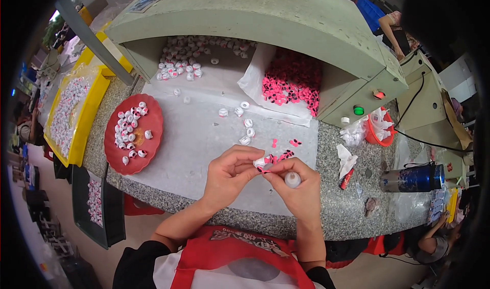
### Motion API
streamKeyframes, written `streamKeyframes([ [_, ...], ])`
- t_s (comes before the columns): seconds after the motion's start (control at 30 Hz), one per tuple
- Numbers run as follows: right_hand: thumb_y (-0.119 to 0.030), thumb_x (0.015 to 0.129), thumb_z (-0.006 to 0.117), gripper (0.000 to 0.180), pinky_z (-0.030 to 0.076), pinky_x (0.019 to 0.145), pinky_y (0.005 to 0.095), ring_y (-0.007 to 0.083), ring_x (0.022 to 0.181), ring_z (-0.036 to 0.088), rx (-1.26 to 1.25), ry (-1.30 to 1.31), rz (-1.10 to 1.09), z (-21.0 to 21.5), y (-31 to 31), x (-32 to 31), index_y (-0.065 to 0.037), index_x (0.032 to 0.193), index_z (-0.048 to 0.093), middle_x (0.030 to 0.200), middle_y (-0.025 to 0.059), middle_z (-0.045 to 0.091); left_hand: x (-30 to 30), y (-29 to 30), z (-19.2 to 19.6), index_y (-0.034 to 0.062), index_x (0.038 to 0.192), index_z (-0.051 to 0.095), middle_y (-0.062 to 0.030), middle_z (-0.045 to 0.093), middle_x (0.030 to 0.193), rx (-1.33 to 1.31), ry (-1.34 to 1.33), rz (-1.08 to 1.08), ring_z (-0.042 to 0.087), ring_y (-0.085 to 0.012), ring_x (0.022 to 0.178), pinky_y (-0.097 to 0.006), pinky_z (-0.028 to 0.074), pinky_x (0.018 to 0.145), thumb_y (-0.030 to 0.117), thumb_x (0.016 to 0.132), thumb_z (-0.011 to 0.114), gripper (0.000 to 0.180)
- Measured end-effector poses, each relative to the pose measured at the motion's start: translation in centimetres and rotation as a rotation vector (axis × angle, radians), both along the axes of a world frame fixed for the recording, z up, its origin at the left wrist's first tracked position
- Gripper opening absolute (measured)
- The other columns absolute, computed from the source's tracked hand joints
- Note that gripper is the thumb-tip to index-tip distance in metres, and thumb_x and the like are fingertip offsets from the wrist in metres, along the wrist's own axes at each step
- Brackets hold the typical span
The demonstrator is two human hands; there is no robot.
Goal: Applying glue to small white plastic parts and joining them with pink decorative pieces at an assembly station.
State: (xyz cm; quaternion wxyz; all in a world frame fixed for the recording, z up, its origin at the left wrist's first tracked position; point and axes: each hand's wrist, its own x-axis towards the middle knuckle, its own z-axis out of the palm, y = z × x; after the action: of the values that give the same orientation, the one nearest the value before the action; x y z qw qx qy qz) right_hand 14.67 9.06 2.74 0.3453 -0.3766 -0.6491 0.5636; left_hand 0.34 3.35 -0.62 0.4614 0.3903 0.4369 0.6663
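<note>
My left hand point(227, 179) is closed, its thumb and fingers pinching a small white rounded piece point(260, 162) with pink marks. Close against it, my right hand point(302, 192) pinches a small pink-and-black piece point(263, 170) at the fingertips. A small whitish bottle point(292, 180) is tucked in that same hand, its round end facing up. Just beyond the fingers lie loose pink-and-black pieces point(295, 143) on the white paper point(194, 136). Several white rounded pieces point(248, 123) form a loose line ahead of my hands.
A grey-green metal housing point(245, 21) spans the back, with piles of white pieces point(186, 54) and pink-and-black pieces point(291, 82) inside. To the left are a red dish point(113, 151) and yellow tray point(97, 118). A blue tumbler point(411, 178) and orange basket point(386, 138) stand right.
</note>
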Motion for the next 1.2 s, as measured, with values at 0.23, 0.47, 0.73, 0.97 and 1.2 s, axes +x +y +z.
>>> streamKeyframes([
  [0.23,0.004,0.068,0.067,0.011,0.044,0.059,0.0177,0.0052,0.066,0.055,-0.067,-0.016,-0.069,-0.3,0.1,0.3,0.001,0.076,0.060,0.072,0.0026,0.061,0.1,-0.4,1.4,-0.0047,0.100,0.056,-0.0136,0.049,0.110,0.018,0.050,-0.059,0.053,-0.0200,0.100,-0.028,0.048,0.085,-0.014,0.074,0.053,0.028],
  [0.47,0.005,0.067,0.067,0.017,0.040,0.055,0.0164,0.0040,0.064,0.052,-0.007,0.041,-0.087,-0.9,-0.7,-0.5,0.000,0.082,0.062,0.073,0.0013,0.059,-0.2,-0.4,0.8,-0.0067,0.102,0.055,-0.0181,0.052,0.107,0.020,-0.102,-0.097,0.055,-0.0231,0.098,-0.031,0.047,0.085,-0.011,0.076,0.055,0.027],
  [0.73,0.008,0.066,0.067,0.020,0.038,0.052,0.0175,0.0061,0.063,0.051,0.221,0.063,-0.068,-1.6,-0.7,-0.3,0.000,0.084,0.063,0.073,0.0031,0.055,0.2,-0.6,0.1,-0.0058,0.103,0.055,-0.0155,0.052,0.108,0.102,-0.035,-0.082,0.054,-0.0216,0.100,-0.030,0.046,0.087,-0.011,0.079,0.051,0.025],
  [0.97,0.007,0.065,0.067,0.019,0.038,0.054,0.0185,0.0076,0.064,0.051,0.308,0.054,0.002,-1.7,-0.2,-0.2,0.001,0.083,0.063,0.074,0.0044,0.056,0.2,-0.8,0.0,-0.0067,0.104,0.054,-0.0151,0.054,0.107,0.043,-0.044,-0.062,0.054,-0.0205,0.099,-0.029,0.046,0.085,-0.010,0.079,0.051,0.025],
  [1.2,0.008,0.067,0.065,0.019,0.038,0.056,0.0184,0.0072,0.065,0.050,0.211,0.135,-0.068,-2.7,-0.8,-1.0,0.000,0.084,0.063,0.074,0.0035,0.055,0.3,-0.8,-0.1,-0.0071,0.104,0.054,-0.0143,0.055,0.105,0.008,-0.095,-0.024,0.056,-0.0195,0.096,-0.028,0.046,0.084,-0.009,0.079,0.053,0.025],
])
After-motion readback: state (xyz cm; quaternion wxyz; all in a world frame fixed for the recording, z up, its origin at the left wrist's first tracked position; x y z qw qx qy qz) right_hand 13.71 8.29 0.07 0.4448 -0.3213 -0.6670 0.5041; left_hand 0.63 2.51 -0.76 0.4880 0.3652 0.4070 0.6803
